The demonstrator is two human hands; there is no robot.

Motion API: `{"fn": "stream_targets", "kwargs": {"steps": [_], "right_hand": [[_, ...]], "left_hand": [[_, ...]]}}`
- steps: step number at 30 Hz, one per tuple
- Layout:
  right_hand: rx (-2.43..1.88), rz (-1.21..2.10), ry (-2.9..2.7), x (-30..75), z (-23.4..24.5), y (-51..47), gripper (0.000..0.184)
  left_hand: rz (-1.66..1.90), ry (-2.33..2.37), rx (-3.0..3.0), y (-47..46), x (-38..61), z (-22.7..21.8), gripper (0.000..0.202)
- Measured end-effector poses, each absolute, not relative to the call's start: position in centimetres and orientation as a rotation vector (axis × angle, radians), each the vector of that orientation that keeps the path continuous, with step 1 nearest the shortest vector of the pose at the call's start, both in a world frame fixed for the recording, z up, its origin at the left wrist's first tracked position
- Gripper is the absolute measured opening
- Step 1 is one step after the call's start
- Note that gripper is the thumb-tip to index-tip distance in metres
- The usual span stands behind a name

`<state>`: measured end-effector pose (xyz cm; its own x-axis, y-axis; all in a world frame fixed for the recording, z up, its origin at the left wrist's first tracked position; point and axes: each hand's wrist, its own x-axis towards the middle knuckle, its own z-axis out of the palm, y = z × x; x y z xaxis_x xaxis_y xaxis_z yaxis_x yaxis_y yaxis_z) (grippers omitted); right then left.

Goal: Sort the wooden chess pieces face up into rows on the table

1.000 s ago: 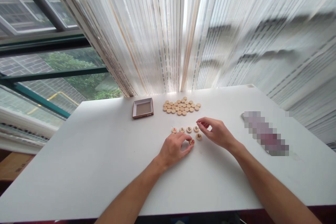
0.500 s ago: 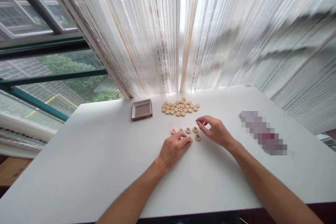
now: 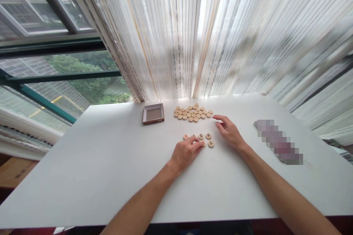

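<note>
1. The left hand [image 3: 185, 153] pinches a red-marked disc [image 3: 204, 144] at its fingertips, partly hiding it.
2. Rightward, a pixelated object [image 3: 278, 142] is unreadable.
3. Beyond that hand, another disc [image 3: 193, 135] is half-hidden.
4. The right hand [image 3: 231, 132], loosely parted, is near blank discs [image 3: 195, 119].

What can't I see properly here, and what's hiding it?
All in the head view:
Front red-marked piece: partly covered by the left hand.
Blank-topped pieces: undersides hidden against the white table.
Object on the right: blurred by blocky squares.
Right forearm: cut off by the bottom edge.
</note>
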<state>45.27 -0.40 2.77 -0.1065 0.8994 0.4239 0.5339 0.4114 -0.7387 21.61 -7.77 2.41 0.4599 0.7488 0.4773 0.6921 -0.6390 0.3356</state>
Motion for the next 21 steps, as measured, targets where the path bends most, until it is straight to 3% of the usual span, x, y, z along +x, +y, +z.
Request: {"fn": "stream_targets", "kwargs": {"steps": [11,21], "right_hand": [[-1.308,0.456,-1.821,45.1,2.2,-0.1,0.03],[-1.368,0.427,-1.831,44.8,2.2,-0.3,0.031]], "left_hand": [[0.912,1.291,2.65,-7.7,21.7,2.5,0.019],[1.174,1.359,2.475,-5.7,17.7,4.1,0.016]]}}
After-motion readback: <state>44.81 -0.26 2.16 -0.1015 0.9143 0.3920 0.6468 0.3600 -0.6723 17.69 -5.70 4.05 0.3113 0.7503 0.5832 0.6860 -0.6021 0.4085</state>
